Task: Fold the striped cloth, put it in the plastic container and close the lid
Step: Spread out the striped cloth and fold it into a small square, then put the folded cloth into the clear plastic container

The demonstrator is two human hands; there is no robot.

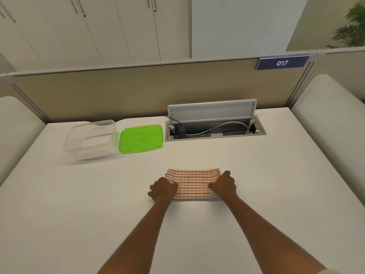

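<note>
Already folded, the striped cloth (pixel 192 183) lies long side to side; both hands' fingers pinch its ends, plastic container (pixel 90 139) far-left.

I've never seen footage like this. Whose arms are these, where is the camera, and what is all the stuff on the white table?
There is no machine here: the arms belong to a person, and the single picture comes from a wide-angle camera worn on their head, looking forward and down. That is why the arms reach in from the bottom edge.

The left hand and the right hand each grip one end of a folded striped cloth, which lies on the white table.

Further back on the left stands a clear plastic container, open and empty. Right beside it lies its green lid, flat on the table.

To the right of the lid is an open cable hatch set into the table, with plugs and wires inside. Behind it all runs a beige partition with a sign reading 017.
</note>
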